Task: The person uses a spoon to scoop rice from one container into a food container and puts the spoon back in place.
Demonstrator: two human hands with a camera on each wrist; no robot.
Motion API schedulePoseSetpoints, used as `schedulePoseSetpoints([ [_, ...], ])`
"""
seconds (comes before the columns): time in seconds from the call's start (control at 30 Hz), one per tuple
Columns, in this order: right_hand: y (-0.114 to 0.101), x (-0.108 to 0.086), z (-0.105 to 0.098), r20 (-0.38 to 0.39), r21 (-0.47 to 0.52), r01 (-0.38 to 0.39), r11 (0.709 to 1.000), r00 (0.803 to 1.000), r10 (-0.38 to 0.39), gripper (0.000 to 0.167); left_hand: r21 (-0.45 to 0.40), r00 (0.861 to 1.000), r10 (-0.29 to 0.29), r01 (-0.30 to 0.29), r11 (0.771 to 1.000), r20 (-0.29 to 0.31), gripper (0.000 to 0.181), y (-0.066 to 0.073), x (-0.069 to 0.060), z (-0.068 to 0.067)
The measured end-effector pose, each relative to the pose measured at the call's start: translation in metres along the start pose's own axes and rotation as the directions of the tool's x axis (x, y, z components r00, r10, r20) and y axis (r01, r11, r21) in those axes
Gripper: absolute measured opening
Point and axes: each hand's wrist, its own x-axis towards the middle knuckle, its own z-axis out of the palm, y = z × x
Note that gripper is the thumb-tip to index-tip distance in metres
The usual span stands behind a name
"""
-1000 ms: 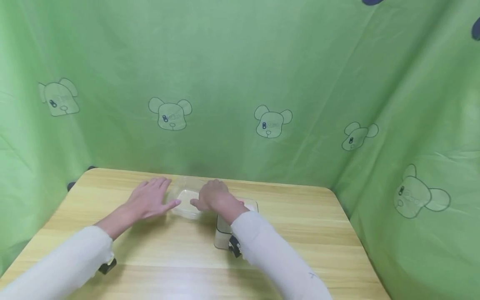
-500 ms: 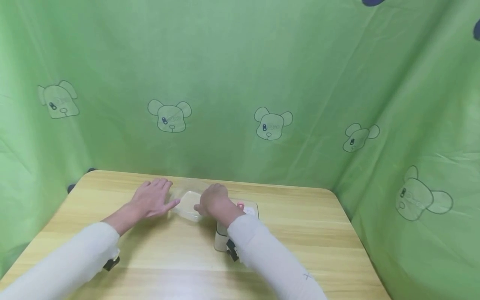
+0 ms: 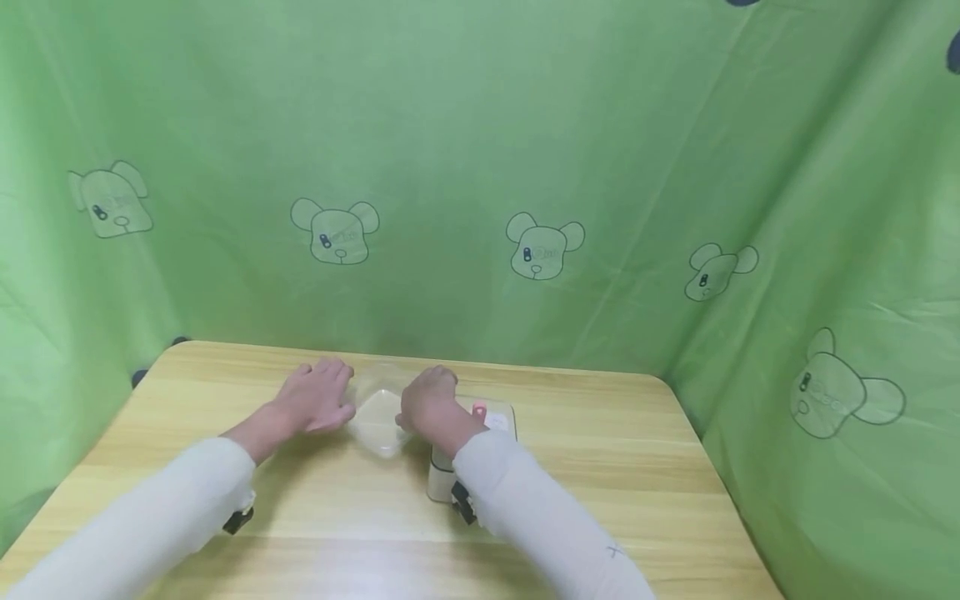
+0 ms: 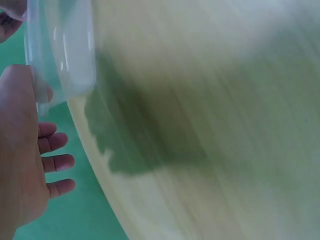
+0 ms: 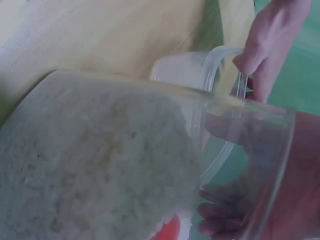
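I work at a counter of pale yellow wood, its grain running from side to side and its far corners rounded off. Near my side the surface carries a bright patch of glare, and my arms lay soft shadows over it.

Close behind the far edge hangs a green curtain, which wraps round to the left and right as well, with creases and loose folds on both sides. Outlined bear faces run across it, those at the sides slanted with the cloth, and a few dark spots show at its margins.

Both my hands are on a clear plastic tub at the far part of the counter, left of its middle. My left hand pinches the rim on one side, its other fingers hanging loose; my right hand grips the opposite side. I cannot tell whether the tub's base touches the wood.

Just right of the tub, partly under my right forearm, stands a box of white grains with a pink-red handle poking up.
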Motion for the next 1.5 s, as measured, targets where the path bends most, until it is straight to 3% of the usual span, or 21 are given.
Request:
schedulePoseSetpoints([
  [0.13, -0.001, -0.001, -0.001, 0.006, -0.011, 0.005, 1.0, 1.0, -0.005, 0.075, -0.03, 0.999, -0.038, 0.039, 0.999, 0.031, 0.056, 0.003, -0.003, 0.002],
  [0.4, -0.001, -0.002, 0.0, 0.072, 0.124, 0.026, 0.992, 0.997, -0.035, 0.066, -0.065, 0.993, -0.105, 0.109, 0.992, 0.053, 0.062, 0.011, -0.006, 0.0],
  [0.53, -0.004, -0.003, 0.0, 0.091, 0.078, 0.015, 0.997, 0.996, -0.022, 0.07, -0.057, 0.995, -0.085, 0.088, 0.995, 0.049, 0.056, 0.012, -0.007, -0.002],
  [0.77, -0.013, 0.0, 0.002, 0.065, -0.008, -0.001, 1.0, 0.998, 0.002, 0.069, -0.115, 0.997, -0.039, 0.047, 0.992, 0.066, 0.024, 0.004, -0.009, -0.005],
  [0.97, -0.021, 0.007, 0.01, 0.036, -0.092, -0.031, 0.995, 0.999, 0.034, 0.064, -0.161, 0.997, -0.005, 0.018, 0.987, 0.077, 0.018, -0.003, -0.013, -0.003],
  [1.17, -0.026, 0.007, 0.015, -0.003, -0.172, -0.019, 0.985, 1.0, 0.019, 0.062, -0.176, 0.997, -0.013, 0.027, 0.984, 0.079, 0.015, -0.005, -0.023, -0.002],
  [1.33, -0.028, 0.004, 0.016, -0.033, -0.193, -0.018, 0.981, 0.999, 0.012, 0.066, -0.164, 0.998, -0.017, 0.027, 0.986, 0.063, 0.016, -0.003, -0.032, -0.002],
  [1.5, -0.031, 0.005, 0.02, -0.046, -0.203, -0.017, 0.979, 0.999, 0.008, 0.058, -0.17, 0.999, -0.018, 0.026, 0.985, 0.048, 0.017, 0.001, -0.041, -0.004],
])
